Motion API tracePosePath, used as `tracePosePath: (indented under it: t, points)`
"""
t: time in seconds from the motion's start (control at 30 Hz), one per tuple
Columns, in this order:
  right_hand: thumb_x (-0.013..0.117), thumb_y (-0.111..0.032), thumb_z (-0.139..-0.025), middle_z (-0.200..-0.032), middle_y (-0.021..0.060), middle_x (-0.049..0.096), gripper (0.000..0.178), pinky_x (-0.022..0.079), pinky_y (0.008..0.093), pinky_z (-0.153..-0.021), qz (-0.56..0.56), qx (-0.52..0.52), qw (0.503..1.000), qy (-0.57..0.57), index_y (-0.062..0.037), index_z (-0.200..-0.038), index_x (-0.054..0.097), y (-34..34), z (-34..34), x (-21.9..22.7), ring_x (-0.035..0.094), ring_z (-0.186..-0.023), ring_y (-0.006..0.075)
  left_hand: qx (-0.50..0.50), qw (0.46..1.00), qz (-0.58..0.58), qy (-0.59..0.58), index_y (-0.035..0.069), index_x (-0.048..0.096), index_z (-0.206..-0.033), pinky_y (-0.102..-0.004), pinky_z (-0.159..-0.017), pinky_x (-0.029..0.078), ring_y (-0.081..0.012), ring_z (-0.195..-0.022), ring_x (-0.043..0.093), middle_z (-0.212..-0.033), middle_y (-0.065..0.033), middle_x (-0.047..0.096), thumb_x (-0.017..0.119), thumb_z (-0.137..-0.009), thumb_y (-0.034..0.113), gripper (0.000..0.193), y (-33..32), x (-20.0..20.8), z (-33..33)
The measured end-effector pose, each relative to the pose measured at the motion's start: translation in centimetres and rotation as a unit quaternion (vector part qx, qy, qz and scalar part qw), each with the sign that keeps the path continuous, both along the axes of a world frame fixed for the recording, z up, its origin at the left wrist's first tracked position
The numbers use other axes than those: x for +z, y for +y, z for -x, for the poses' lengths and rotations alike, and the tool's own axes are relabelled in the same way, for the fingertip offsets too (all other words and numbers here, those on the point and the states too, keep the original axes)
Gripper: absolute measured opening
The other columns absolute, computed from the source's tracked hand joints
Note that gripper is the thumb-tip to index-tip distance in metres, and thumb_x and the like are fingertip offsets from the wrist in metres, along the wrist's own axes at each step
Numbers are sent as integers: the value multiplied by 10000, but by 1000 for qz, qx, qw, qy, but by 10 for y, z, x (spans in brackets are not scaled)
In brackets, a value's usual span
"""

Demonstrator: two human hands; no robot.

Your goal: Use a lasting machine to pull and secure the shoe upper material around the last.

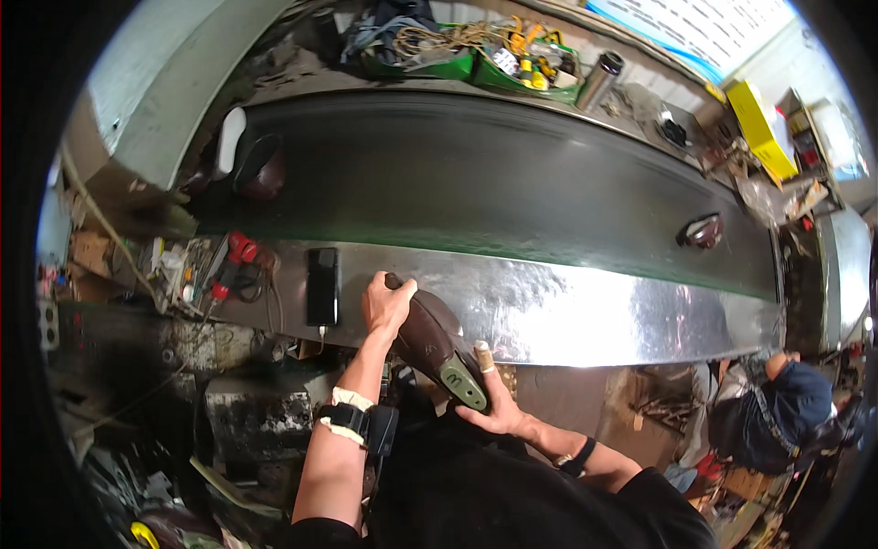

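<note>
A dark brown leather shoe upper (428, 331) stretched over a shoe last is held between my hands at the bench's near edge. The last's green end face (464, 382), with a dark mark and small holes, points toward me. My left hand (388, 306) is closed around the far, narrower end. At the near end, my right hand (495, 409) grips the green part from the right, its thumb sticking up with a pale wrap on it. The underside of the shoe is hidden.
A dark conveyor belt (512, 174) runs behind the metal bench strip (540, 311), carrying brown shoes (262, 169) at left and another shoe (702, 231) at right. A black phone (322, 285) and red power tool (240, 252) lie left. Another person (777, 412) sits at lower right.
</note>
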State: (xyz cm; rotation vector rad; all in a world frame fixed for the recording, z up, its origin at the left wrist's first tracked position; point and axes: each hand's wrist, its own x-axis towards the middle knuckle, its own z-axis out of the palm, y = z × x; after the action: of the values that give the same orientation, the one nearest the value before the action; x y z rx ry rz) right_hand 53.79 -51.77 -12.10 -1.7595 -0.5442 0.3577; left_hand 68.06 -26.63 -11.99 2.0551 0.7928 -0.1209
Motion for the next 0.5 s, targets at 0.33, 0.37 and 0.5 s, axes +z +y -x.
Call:
tracePosePath:
  t: [0.33, 0.37, 0.5]
  points:
    - [636, -443, -976, -1548, 190, 371, 881, 362, 368, -1135, -86, 44, 844, 527, -15, -1593, 174, 100, -61, 78, 432, -1377, 249, 130, 979, 34, -155, 46, 672, -915, -372, -721, 533, -214, -735, 678, -777, -87, 704, 776, -713, 272, 321, 63, 100, 99]
    - [642, -371, -989, -1491, 166, 466, 773, 390, 353, -1108, -36, -9, 866, 498, 7, -1566, 292, 113, -48, 81, 485, -1326, 224, 161, 972, 11, -173, 41, 667, -909, -359, -710, 529, -192, -721, 664, -768, -79, 699, 779, -714, 257, 311, 78, 98, 118]
    - [637, -101, -998, -1210, 80, 673, 449, 490, 271, -950, -101, 102, 925, 353, 38, -1409, 521, 178, 3, 109, 610, -1079, 118, 273, 943, -14, -193, 26, 675, -920, -384, -733, 528, -253, -761, 686, -799, -118, 711, 754, -732, 295, 338, 132, 131, 205]
